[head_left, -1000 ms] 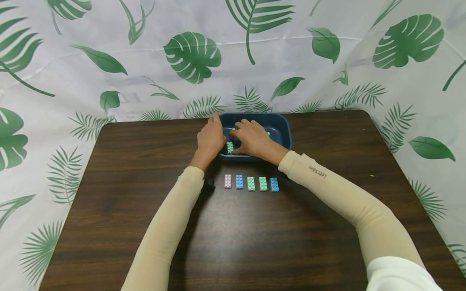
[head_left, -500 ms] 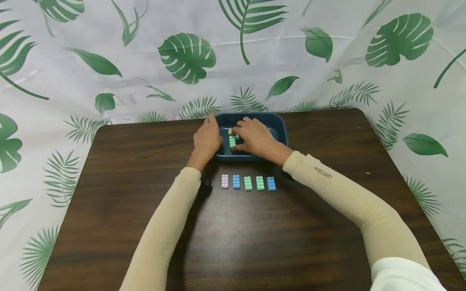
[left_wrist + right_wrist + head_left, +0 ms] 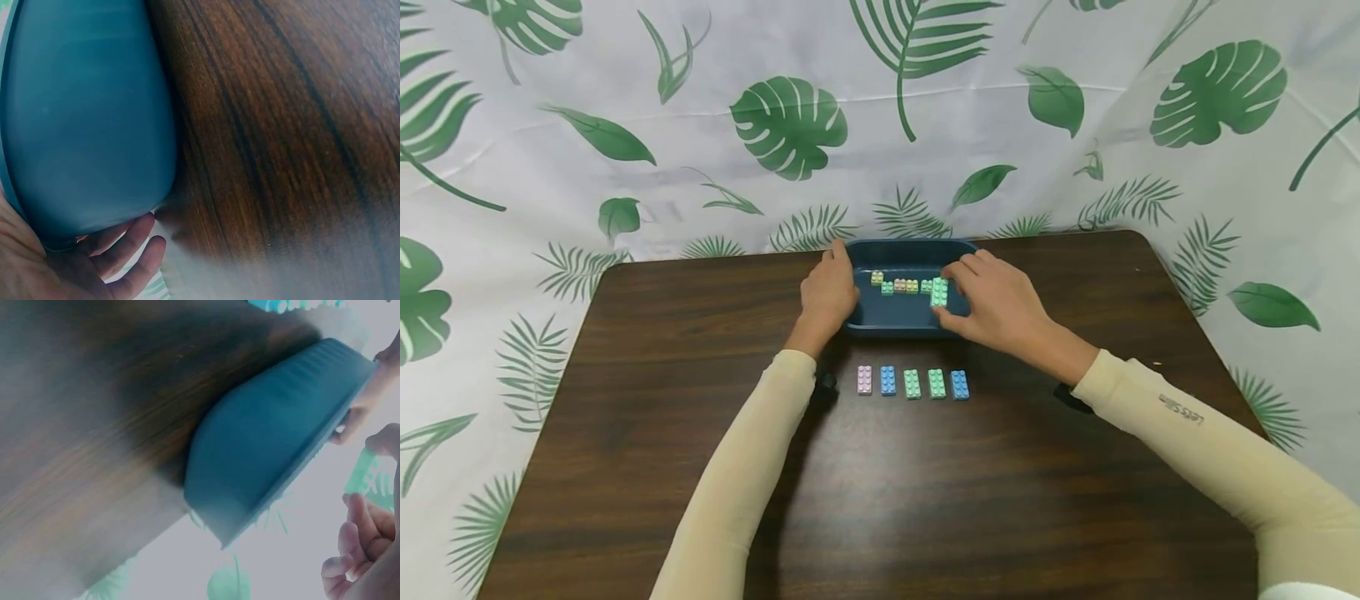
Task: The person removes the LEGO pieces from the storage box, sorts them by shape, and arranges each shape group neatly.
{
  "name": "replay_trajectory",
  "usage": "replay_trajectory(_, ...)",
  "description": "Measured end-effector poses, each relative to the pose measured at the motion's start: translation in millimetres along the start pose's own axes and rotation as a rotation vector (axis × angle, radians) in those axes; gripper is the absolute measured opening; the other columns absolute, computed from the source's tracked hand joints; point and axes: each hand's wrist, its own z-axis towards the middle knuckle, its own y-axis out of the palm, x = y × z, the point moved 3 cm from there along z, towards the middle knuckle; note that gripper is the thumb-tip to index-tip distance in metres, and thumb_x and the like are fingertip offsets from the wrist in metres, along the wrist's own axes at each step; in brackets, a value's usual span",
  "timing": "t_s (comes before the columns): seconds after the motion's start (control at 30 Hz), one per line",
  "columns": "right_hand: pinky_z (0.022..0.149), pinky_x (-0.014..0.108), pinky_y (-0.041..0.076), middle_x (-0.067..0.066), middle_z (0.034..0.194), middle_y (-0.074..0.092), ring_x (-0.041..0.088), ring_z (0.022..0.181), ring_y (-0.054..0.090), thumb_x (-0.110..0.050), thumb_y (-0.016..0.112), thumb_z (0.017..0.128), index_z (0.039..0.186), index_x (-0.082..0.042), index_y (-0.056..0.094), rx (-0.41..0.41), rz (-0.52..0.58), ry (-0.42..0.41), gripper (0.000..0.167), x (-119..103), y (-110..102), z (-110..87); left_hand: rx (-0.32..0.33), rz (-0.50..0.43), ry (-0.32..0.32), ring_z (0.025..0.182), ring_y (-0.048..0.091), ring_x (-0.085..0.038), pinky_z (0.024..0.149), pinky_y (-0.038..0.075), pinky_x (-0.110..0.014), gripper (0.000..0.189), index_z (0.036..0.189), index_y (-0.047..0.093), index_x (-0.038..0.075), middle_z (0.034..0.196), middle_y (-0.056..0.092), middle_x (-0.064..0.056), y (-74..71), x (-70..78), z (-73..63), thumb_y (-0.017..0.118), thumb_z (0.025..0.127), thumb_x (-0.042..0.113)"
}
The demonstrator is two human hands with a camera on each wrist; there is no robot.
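Observation:
A dark blue plastic bin [image 3: 891, 323] stands near the table's far edge, with several small building bricks [image 3: 900, 286] inside it. My left hand [image 3: 829, 292] grips its left end; in the left wrist view the fingers [image 3: 134, 240] curl against the outside of the bin's end wall. Over the bin's right part, my right hand [image 3: 1000, 300] pinches a light green building brick [image 3: 939, 292] between thumb and fingers. The right wrist view also shows this green brick [image 3: 360, 473] held at the fingertips, above the rim.
In front of the bin, a row of bricks lies spaced apart on the dark wooden table [image 3: 880, 500]: a pink brick [image 3: 865, 380], a blue brick [image 3: 888, 380], two green ones and another blue brick [image 3: 960, 385]. Behind the table hangs a leaf-patterned cloth [image 3: 685, 167].
My right hand has moved right and lifted the green brick from the bin's left side, uncovering the small bricks inside. My left hand stays at the bin's left end.

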Motion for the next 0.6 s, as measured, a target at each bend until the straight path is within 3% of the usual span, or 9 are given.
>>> replay_trajectory(0.23, 0.067, 0.036, 0.049, 0.004, 0.092, 0.065, 0.020, 0.082, 0.055, -0.045, 0.081, 0.082, 0.108, -0.009, 0.069, 0.045, -0.001, -0.072, 0.047, 7.0, -22.2, -38.3, 0.001, -0.009, -0.012, 0.115, 0.070, -0.037, 0.095, 0.059, -0.057, 0.070, 0.161, 0.027, 0.005, 0.153, 0.054, -0.019, -0.4, 0.3, -1.9, 0.064, 0.103, 0.015)
replay_trajectory(0.4, 0.068, 0.034, 0.050, 0.002, 0.098, 0.065, 0.017, 0.087, 0.054, -0.047, 0.084, 0.076, 0.106, -0.012, 0.067, -0.032, 0.011, -0.118, 0.049, 8.5, -21.9, -63.5, 0.009, -0.021, 0.001, 0.118, 0.069, -0.038, 0.096, 0.058, -0.057, 0.069, 0.160, 0.028, 0.005, 0.151, 0.055, -0.019, -0.9, 1.5, -2.3, 0.064, 0.103, 0.015)
replay_trajectory(0.6, 0.072, 0.033, 0.055, -0.002, 0.101, 0.068, 0.014, 0.090, 0.056, -0.049, 0.086, 0.080, 0.109, -0.014, 0.070, -0.143, 0.040, -0.183, 0.048, 6.9, -4.1, -85.6, 0.011, -0.019, 0.000, 0.118, 0.069, -0.037, 0.096, 0.059, -0.056, 0.069, 0.160, 0.028, 0.005, 0.150, 0.055, -0.019, -1.1, 1.9, -1.3, 0.065, 0.102, 0.016)
